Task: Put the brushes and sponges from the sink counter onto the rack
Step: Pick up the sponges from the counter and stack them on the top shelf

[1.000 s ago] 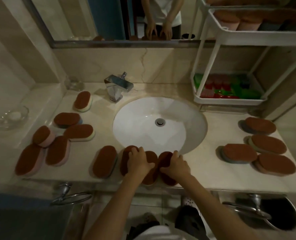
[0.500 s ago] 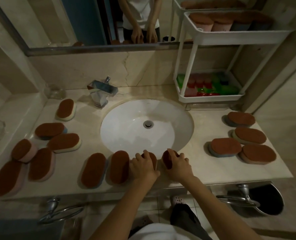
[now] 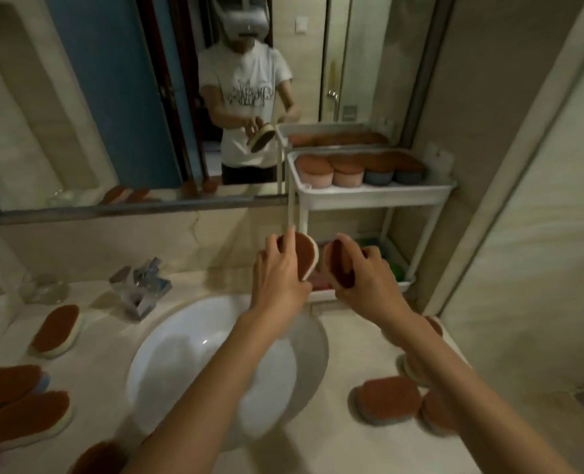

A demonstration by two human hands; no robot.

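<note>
The left hand (image 3: 280, 271) gripped an oval sponge with a rust-brown scouring face and cream foam base (image 3: 307, 256), fingers curled over its top edge. The right hand (image 3: 365, 278) clasped a second brown-faced oval sponge (image 3: 342, 270) the same way. Both sponges were held on edge in the air, just beside each other, in front of the lower tier of the white plastic two-tier rack (image 3: 369, 198).

The rack's upper tray held a row of brown-topped sponges with pink and blue-grey bases (image 3: 348, 169), packed side by side. In the lower tray, green and red items (image 3: 398, 270) showed, partly hidden behind the hands.

Below the forearms lay the round white ceramic basin (image 3: 188, 343), with a square chrome tap (image 3: 143, 289) behind it. On the pale marble surface (image 3: 335, 449), more brown oval sponges lay flat to the left (image 3: 56, 331) and right (image 3: 386, 400) of the basin. The wall mirror (image 3: 112, 97) reflected the person.
</note>
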